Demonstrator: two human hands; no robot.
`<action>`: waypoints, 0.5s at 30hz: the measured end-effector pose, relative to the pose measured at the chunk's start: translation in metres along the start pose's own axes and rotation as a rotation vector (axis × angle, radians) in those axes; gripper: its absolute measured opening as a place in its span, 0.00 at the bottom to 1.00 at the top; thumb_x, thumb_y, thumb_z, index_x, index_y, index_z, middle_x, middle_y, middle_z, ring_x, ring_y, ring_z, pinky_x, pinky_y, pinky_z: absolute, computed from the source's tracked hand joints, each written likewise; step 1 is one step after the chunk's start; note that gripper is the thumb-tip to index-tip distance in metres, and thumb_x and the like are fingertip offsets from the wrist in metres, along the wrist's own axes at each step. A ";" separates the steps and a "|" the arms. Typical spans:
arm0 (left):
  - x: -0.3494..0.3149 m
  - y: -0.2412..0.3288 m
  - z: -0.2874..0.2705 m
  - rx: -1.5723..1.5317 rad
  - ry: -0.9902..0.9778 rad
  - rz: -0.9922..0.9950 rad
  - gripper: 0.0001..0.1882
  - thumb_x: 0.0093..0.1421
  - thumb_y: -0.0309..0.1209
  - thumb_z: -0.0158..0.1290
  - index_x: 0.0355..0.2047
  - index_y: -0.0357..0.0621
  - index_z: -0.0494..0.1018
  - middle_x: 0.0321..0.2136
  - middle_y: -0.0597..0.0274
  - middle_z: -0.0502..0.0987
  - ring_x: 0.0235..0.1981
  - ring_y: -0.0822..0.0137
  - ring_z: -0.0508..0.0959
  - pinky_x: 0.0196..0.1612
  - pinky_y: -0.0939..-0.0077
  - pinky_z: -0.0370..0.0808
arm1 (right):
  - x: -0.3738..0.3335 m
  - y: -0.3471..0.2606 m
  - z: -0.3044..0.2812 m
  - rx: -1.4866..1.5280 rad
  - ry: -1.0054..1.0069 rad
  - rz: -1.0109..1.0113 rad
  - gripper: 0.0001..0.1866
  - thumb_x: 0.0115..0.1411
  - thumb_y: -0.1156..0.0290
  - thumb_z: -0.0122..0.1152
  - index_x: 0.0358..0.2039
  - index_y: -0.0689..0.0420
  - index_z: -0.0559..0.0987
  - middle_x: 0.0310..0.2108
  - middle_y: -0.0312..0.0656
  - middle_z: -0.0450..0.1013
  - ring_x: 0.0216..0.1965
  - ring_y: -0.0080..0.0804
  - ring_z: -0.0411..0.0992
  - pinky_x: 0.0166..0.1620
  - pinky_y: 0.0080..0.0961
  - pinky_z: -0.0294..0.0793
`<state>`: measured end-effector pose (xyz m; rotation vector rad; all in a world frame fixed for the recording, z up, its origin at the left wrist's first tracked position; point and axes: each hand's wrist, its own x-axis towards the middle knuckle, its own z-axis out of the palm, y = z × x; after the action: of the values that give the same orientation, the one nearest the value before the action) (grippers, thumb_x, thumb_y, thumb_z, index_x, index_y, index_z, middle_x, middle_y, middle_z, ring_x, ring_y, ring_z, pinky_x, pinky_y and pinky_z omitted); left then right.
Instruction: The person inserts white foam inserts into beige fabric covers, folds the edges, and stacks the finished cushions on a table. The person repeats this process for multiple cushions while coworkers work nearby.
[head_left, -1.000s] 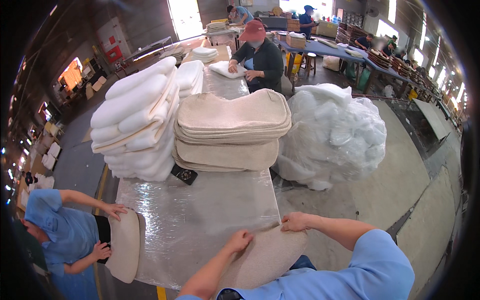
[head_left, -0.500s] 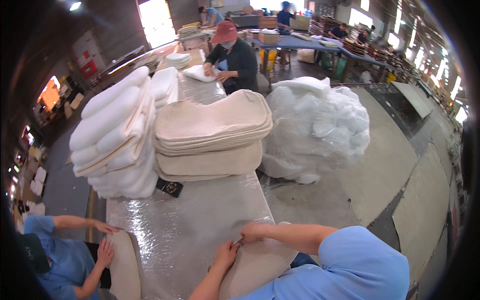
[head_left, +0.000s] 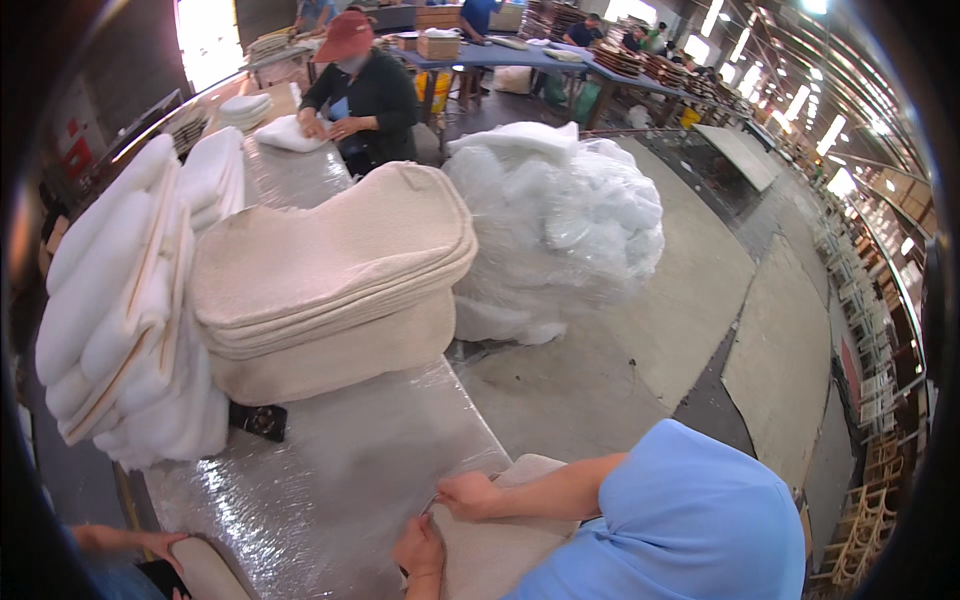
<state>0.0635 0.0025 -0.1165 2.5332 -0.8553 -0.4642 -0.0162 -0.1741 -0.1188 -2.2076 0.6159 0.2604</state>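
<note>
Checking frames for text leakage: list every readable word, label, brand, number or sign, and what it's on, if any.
None readable.
Black case on the table: small pale marks, too blurred to tell if lettering.
Red panel on the far wall: too blurred to read.
Held cushion: no lettering on the part showing.
Beige stack: none visible.

Beige fabric piece [head_left: 490,552], one; matte, finely textured, far end rounded. Its left edge was pinched; it lay slantwise along the side of the table [head_left: 370,440].
</note>
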 end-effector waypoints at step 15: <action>-0.022 -0.043 -0.045 0.037 -0.260 -0.053 0.29 0.73 0.51 0.50 0.45 0.31 0.81 0.42 0.33 0.83 0.45 0.31 0.82 0.45 0.42 0.78 | 0.006 0.009 -0.059 -0.141 -0.196 -0.008 0.11 0.66 0.63 0.62 0.43 0.54 0.85 0.39 0.53 0.83 0.46 0.56 0.81 0.48 0.52 0.81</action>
<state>0.0878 0.0601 -0.0955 2.5704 -0.8956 -0.8159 -0.0168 -0.2260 -0.0885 -2.2829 0.4933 0.5238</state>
